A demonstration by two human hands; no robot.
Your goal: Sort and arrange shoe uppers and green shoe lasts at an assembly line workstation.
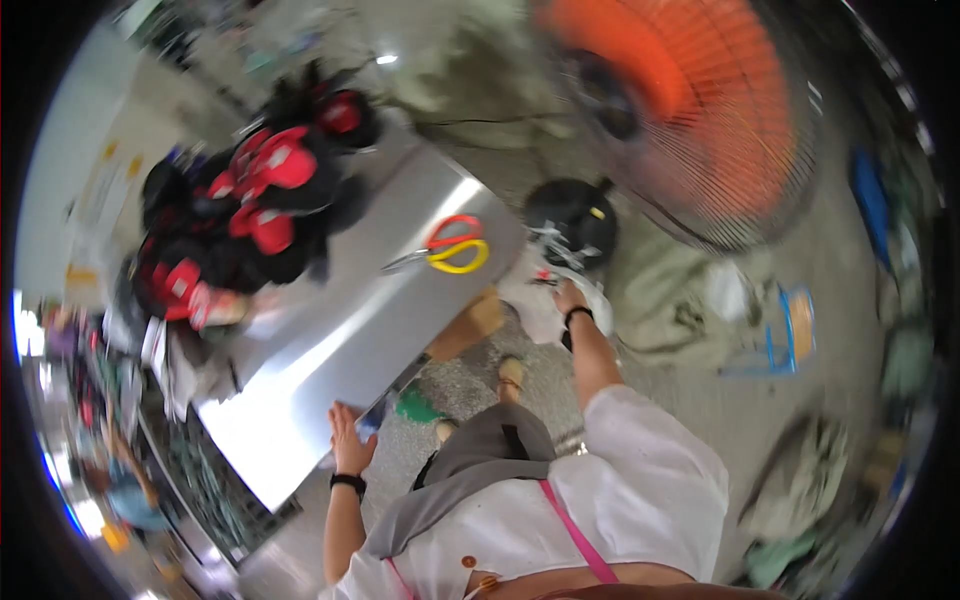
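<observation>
My left hand (350, 440) rests at the near edge of a shiny metal table (370, 340), fingers stretched out and nothing in them. My right hand (568, 297) reaches down past the table's right corner to a white bag or cloth (537, 305). Small red and dark bits show beside its fingers, which are too blurred to tell a grip. Scissors (445, 246) with one red and one yellow handle lie on the table. A heap of black-and-red items (255, 195), their kind smeared by motion, covers the table's far left part.
A large orange fan (690, 110) stands at the far right, with a round black base (572, 222) near my right hand. Greenish sacks (660, 305) and a blue-edged frame (790, 335) are on the floor. A cardboard box (467, 328) sits by the table. Another person (135, 500) is at far left.
</observation>
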